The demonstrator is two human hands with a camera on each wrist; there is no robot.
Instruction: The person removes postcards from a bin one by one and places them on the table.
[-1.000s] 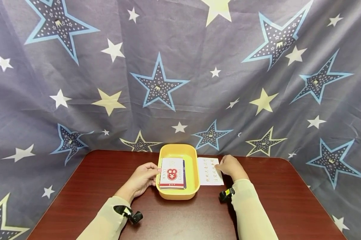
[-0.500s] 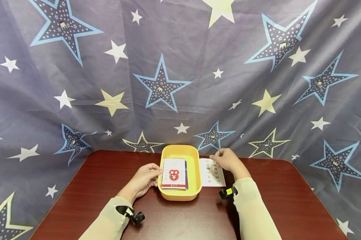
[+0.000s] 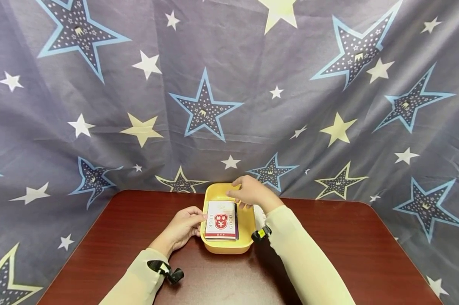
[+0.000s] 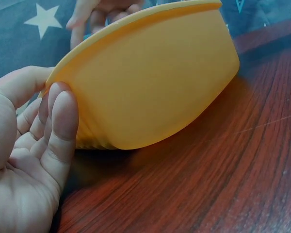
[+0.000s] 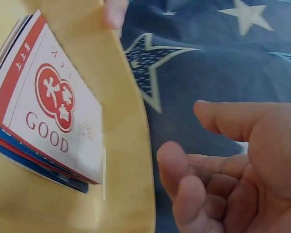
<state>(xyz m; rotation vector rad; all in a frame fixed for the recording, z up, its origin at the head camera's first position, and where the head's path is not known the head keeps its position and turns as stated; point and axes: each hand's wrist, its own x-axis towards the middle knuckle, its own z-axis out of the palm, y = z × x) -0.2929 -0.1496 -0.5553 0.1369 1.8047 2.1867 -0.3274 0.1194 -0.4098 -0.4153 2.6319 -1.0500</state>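
A yellow plastic basket (image 3: 226, 249) stands on the table with a stack of cards (image 3: 221, 228) inside. The top card is white with a red emblem and the word GOOD. My left hand (image 3: 181, 226) pinches the basket's left rim, thumb above and fingers against the outer wall in the left wrist view. Above the far right part of the basket hovers my right hand (image 3: 252, 193), thumb and fingers apart, with nothing between them in the right wrist view. A white sheet with handwritten-style characters (image 3: 259, 215) lies right of the basket, mostly hidden by my right arm.
The dark red wooden table (image 3: 138, 220) ends at the back against a grey star-patterned curtain (image 3: 199, 161). A black camera mount is strapped to each wrist.
My right hand has left the white sheet, lifting its fingers off and moving left over the basket. My left hand keeps its grip on the rim, and the basket stays put.
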